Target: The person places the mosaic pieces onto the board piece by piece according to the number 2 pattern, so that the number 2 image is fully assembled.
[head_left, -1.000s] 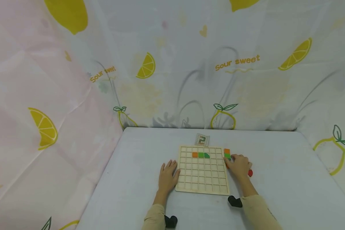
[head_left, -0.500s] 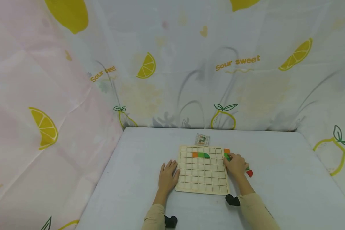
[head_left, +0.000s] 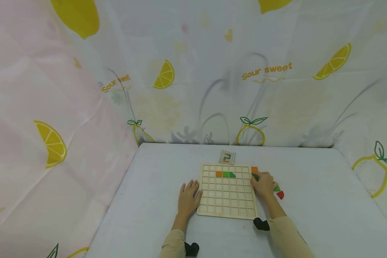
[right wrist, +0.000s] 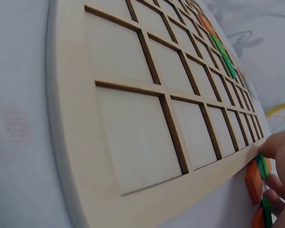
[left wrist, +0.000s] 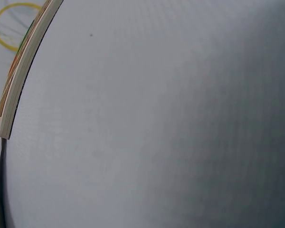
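Note:
A square wooden grid board (head_left: pixel 218 200) lies on the white table. In one of its upper rows sit an orange square tile (head_left: pixel 219 174), a light green square tile (head_left: pixel 225 174) and a darker green rounded tile (head_left: pixel 232 175). My left hand (head_left: pixel 188 199) rests flat along the board's left edge, fingers extended. Beside the right edge, my right hand (head_left: pixel 263 184) pinches a green tile (right wrist: pixel 262 166) between thumb and curled fingers. Right by it in the right wrist view is an orange tile (right wrist: pixel 253 183); the hand hides part of this group.
A small pattern card (head_left: pixel 227 157) lies behind the board. Another orange tile (head_left: pixel 254 169) sits off its upper right corner. Beyond my right hand are a green tile (head_left: pixel 277 188) and a red rounded tile (head_left: pixel 280 195). A lemon-print cloth (head_left: pixel 193 107) hangs behind the table.
My right hand has shifted slightly left and its fingers have closed in on the green tile, uncovering the green and red tiles to its right. The left hand stays put.

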Demonstrator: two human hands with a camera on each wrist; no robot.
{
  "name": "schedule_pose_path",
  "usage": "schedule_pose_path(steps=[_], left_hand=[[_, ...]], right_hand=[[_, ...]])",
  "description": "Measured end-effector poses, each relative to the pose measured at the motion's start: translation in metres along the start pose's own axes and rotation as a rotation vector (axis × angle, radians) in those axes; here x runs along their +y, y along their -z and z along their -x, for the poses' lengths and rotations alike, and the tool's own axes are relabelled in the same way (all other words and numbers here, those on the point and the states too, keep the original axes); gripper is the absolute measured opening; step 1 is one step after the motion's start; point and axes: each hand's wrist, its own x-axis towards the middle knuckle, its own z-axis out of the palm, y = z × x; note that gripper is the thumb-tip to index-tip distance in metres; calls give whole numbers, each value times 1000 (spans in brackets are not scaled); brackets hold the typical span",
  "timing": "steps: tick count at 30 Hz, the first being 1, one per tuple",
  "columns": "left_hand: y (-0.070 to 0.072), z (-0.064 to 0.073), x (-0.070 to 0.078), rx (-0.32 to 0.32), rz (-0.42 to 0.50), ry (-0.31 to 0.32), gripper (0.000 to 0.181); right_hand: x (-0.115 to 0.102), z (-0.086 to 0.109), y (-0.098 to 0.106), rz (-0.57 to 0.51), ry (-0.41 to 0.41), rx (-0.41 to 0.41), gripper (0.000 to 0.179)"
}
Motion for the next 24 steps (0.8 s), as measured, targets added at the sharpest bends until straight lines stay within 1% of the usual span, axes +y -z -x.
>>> schedule_pose_path(steps=[4,7,10,13,18,24], left_hand=[[0,0,-1,11,-1,-13,35],[0,0,-1,5,8,-7,35],[1,0,-1,-3,16,0,35],[0,-1,-1,-10,10,5,35],[-1,-1,-3,-11,-1,14,36],[-2,0,-3,-5,4,14,36]], right_hand=[[2,2,1,0,47,-18,32],[5,3,2,1,78,-6,28],[8,3,4,19,97,0,24],[9,3,8,29,102,-12,27],[7,3,13,12,69,-30,31],[1,0,15,-35,-46,-72,49]])
